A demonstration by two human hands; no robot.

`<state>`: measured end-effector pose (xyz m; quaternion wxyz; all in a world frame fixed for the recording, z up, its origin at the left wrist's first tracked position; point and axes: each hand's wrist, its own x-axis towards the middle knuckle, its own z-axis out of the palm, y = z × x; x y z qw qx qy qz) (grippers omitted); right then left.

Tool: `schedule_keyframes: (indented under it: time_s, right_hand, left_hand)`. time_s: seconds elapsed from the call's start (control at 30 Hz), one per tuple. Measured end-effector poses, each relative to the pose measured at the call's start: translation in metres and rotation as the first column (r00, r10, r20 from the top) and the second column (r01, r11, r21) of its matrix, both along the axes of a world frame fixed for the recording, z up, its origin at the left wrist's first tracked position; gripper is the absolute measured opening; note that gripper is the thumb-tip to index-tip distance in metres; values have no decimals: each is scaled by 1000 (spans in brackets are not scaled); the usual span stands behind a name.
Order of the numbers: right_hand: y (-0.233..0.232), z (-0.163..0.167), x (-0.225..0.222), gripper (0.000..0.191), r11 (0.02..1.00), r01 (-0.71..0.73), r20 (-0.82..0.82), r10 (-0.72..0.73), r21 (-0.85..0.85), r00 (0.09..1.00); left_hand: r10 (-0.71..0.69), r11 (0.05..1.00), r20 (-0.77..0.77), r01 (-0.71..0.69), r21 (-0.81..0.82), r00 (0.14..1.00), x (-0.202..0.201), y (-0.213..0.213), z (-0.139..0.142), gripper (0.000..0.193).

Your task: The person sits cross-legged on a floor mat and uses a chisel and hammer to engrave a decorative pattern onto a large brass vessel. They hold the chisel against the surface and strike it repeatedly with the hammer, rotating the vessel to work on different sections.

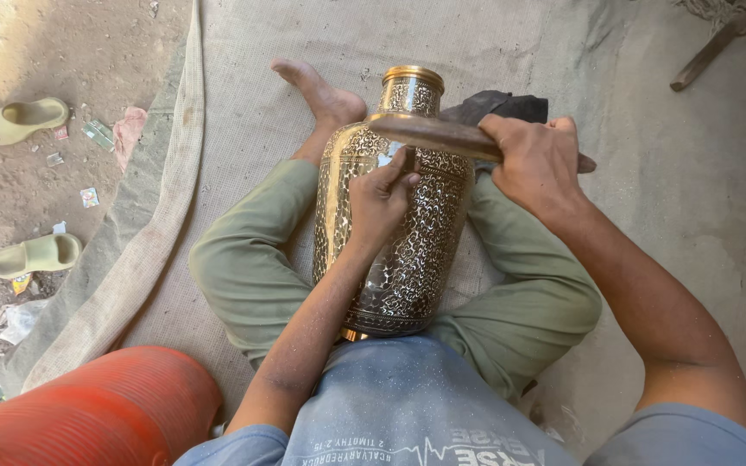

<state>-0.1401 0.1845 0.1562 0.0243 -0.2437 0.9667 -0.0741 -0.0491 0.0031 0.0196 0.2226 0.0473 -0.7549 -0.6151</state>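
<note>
A person sits cross-legged on a grey mat [243,78] spread over the floor, with a tall brass vase [399,242] lying tilted between the knees, its base against the lap and its neck pointing away toward a bare foot [321,95]. The vase's surface is covered in fine engraved scrollwork. The left hand [379,200] is curled tightly, fingertips pinched around a small chisel or punch [407,160] whose tip presses on the vase's shoulder. The right hand [539,160] is fully closed around one end of a thick wooden mallet [442,135], which lies crosswise just above the punch's head, touching it or nearly so. Judging by this, the engraving step is under way, a strike landing or about to land. The next move seems to call for a short, controlled blow with the punch kept steady, then a small shift of its tip along the pattern, the legs bracing the vase against rolling. Off the mat lie two pale green sandals [32,185] on dirt; an orange ribbed cylinder [97,406] sits at the lower left.
</note>
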Motion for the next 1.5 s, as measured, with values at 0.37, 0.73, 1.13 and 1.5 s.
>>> schedule_keyframes:
  time_s: [0.37,0.73,1.13,1.5]
  right_hand:
    - [-12,8,-9,37,974,177,172,-152,-140,973]
    - [-3,15,-4,34,876,69,78,-36,-478,996]
    - [38,-55,65,40,852,411,131,-390,-323,911]
    - [67,-133,89,54,920,209,-74,-247,-331,966]
  left_hand:
    - [49,999,-41,-48,24,998,4,3,9,41]
    - [17,998,-96,-23,-66,995,3,-2,-1,48]
    - [-9,667,-16,18,745,1000,15,-38,-13,50]
    - [-28,992,58,21,128,998,32,15,11,54]
